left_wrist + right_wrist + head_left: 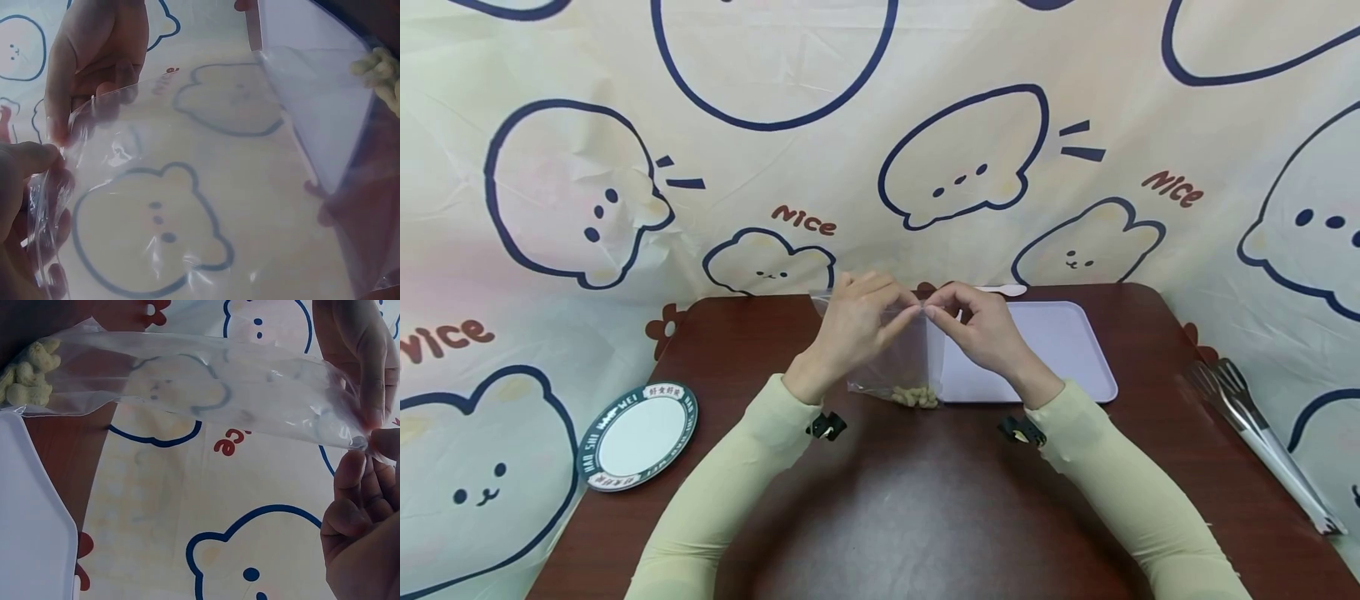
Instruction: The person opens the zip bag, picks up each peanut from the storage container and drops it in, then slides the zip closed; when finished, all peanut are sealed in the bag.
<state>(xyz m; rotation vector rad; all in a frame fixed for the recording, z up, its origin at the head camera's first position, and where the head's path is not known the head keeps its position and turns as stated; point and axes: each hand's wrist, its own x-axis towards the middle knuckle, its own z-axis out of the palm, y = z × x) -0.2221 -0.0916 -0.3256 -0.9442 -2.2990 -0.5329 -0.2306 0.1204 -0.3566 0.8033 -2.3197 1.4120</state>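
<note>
A clear plastic bag (pixel 891 354) hangs upright over the table, its mouth held up between both hands. My left hand (pixel 863 321) pinches the top edge of the bag between thumb and fingers. Close beside it, my right hand (pixel 981 329) pinches the same edge near its right corner, and the fingertips of both hands nearly meet. Several pale yellow-green, knobbly pieces (pixel 915 397) lie in the bottom of the bag. In the right wrist view the pieces (pixel 30 374) show more closely; their exact kind is unclear.
A white tray (pixel 1052 354) lies behind and right of the bag, with a white spoon-like utensil (pixel 1006 290) at its far edge. On the left sits a green-rimmed plate (pixel 638 437). Metal tongs (pixel 1262 442) rest at the right edge. A printed cloth (pixel 850 175) hangs behind.
</note>
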